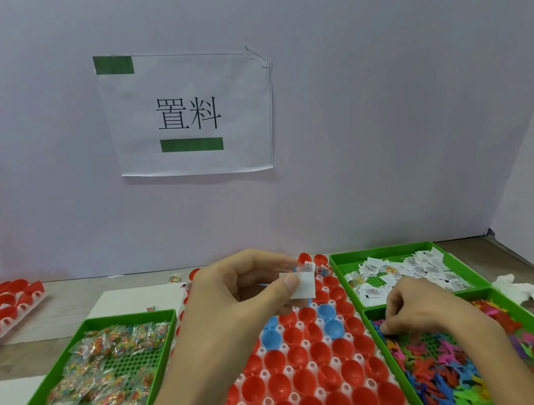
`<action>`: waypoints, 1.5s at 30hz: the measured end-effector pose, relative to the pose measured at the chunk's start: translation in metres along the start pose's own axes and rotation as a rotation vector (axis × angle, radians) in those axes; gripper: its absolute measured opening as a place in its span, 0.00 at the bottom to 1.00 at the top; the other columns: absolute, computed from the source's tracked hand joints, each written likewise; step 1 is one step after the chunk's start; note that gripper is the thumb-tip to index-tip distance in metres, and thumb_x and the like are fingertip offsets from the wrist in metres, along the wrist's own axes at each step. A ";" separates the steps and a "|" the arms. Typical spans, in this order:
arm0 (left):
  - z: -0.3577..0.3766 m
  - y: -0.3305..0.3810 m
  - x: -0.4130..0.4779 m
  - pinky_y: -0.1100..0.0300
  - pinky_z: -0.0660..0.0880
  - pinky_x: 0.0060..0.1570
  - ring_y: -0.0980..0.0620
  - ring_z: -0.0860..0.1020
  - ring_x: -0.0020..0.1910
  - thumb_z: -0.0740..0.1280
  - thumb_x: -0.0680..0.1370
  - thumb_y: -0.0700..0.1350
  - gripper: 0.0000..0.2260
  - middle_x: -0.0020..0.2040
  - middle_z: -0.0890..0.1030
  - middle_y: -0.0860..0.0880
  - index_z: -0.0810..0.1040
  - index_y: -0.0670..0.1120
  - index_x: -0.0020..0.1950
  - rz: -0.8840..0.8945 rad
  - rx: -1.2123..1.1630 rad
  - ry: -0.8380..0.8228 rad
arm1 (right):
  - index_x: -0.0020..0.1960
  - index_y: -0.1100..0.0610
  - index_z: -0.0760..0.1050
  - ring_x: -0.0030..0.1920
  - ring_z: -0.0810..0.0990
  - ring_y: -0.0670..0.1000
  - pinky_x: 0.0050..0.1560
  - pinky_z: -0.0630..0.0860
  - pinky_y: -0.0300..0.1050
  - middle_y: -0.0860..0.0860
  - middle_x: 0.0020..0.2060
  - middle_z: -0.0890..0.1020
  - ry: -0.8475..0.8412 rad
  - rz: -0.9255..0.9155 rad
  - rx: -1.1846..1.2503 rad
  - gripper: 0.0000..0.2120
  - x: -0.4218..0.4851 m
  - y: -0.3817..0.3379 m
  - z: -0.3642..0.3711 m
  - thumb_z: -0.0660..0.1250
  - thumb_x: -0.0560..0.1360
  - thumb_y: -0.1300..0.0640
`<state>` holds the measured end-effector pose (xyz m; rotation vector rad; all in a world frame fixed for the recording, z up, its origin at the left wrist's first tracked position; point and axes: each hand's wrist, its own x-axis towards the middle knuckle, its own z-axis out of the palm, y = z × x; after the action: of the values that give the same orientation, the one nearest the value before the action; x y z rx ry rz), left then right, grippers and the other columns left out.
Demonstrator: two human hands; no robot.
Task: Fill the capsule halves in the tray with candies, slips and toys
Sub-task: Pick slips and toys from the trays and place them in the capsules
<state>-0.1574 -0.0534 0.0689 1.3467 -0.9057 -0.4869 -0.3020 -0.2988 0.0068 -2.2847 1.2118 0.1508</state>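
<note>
The left hand [244, 289] is raised over the far end of the tray [288, 370]. It pinches one white slip [301, 286] between thumb and fingertips. Gripped by one edge like that, the slip hangs free and can be dropped straight into a cup below.

The capsule halves [306, 358] are mostly red, with a few blue, and sit mouth-up in rows in the tray. The near ones look empty, while a few at the far end, just beyond the slip, already hold paper. I judge the filling to be at an early stage.

The right hand [422, 309] reaches down into the toys [438, 368] on the right, fingers curled with the tips among the coloured pieces. The knuckles hide the tips, so I cannot tell whether it has a toy or is only feeling for one.

The supplies flank the tray so each hand has a short reach. The candies [106, 381] are on the left, and the loose slips [412, 270] lie behind the toys on the right.

Each lot lies in a green bin [503, 297] whose wall stands close against the tray's side. A hand probably has to lift over that rim rather than slide across. Above the tray the space is open, and the wall [385, 158] rises just past its far end.
</note>
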 end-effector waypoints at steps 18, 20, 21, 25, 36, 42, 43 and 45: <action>-0.002 -0.001 0.002 0.67 0.80 0.40 0.53 0.87 0.40 0.74 0.73 0.40 0.09 0.41 0.87 0.51 0.87 0.55 0.42 0.003 0.002 0.021 | 0.49 0.46 0.84 0.39 0.86 0.46 0.42 0.79 0.36 0.46 0.39 0.86 0.138 -0.459 0.279 0.08 -0.029 -0.018 -0.023 0.71 0.78 0.59; -0.002 -0.001 0.001 0.68 0.80 0.40 0.53 0.87 0.40 0.74 0.73 0.41 0.09 0.41 0.87 0.51 0.87 0.56 0.43 0.006 0.005 0.019 | 0.46 0.47 0.84 0.39 0.86 0.48 0.42 0.79 0.34 0.48 0.38 0.87 0.122 -0.562 0.376 0.07 -0.038 -0.034 -0.022 0.72 0.76 0.59; -0.002 -0.001 0.001 0.68 0.80 0.40 0.54 0.86 0.41 0.74 0.73 0.41 0.09 0.41 0.87 0.52 0.86 0.56 0.44 0.008 0.012 0.018 | 0.45 0.47 0.84 0.39 0.86 0.49 0.43 0.79 0.34 0.49 0.37 0.87 0.117 -0.609 0.421 0.07 -0.042 -0.041 -0.021 0.73 0.75 0.60; -0.001 -0.001 0.001 0.70 0.79 0.39 0.56 0.86 0.41 0.75 0.73 0.42 0.09 0.40 0.87 0.53 0.86 0.58 0.44 0.018 0.042 0.037 | 0.43 0.49 0.82 0.38 0.87 0.52 0.43 0.81 0.38 0.53 0.38 0.87 0.112 -0.770 0.588 0.03 -0.058 -0.065 -0.018 0.75 0.72 0.56; 0.000 -0.003 0.002 0.71 0.78 0.40 0.57 0.86 0.42 0.76 0.69 0.48 0.06 0.41 0.87 0.53 0.86 0.58 0.43 0.008 -0.011 0.083 | 0.44 0.54 0.83 0.37 0.86 0.54 0.42 0.82 0.43 0.56 0.35 0.85 0.268 -0.916 0.844 0.03 -0.077 -0.087 -0.012 0.74 0.70 0.58; 0.003 -0.002 0.001 0.68 0.79 0.38 0.51 0.86 0.39 0.76 0.68 0.44 0.04 0.40 0.87 0.47 0.86 0.48 0.42 -0.001 -0.141 0.143 | 0.43 0.54 0.84 0.40 0.87 0.55 0.42 0.83 0.41 0.55 0.38 0.87 0.252 -0.930 0.925 0.07 -0.088 -0.097 -0.008 0.77 0.65 0.56; 0.005 -0.002 0.000 0.67 0.80 0.38 0.50 0.86 0.39 0.75 0.67 0.45 0.06 0.39 0.87 0.46 0.86 0.47 0.42 0.003 -0.167 0.156 | 0.43 0.54 0.84 0.40 0.88 0.54 0.43 0.82 0.40 0.54 0.38 0.87 0.256 -0.940 0.931 0.08 -0.090 -0.100 -0.006 0.78 0.64 0.56; 0.008 -0.002 -0.001 0.66 0.80 0.38 0.49 0.86 0.39 0.75 0.66 0.47 0.09 0.40 0.87 0.45 0.86 0.46 0.43 0.000 -0.198 0.184 | 0.42 0.54 0.84 0.41 0.88 0.52 0.43 0.82 0.39 0.52 0.38 0.87 0.283 -0.960 0.925 0.07 -0.095 -0.105 -0.003 0.78 0.64 0.56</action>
<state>-0.1641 -0.0580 0.0668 1.1893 -0.6882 -0.4335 -0.2749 -0.1841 0.0844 -1.7824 0.0777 -0.9048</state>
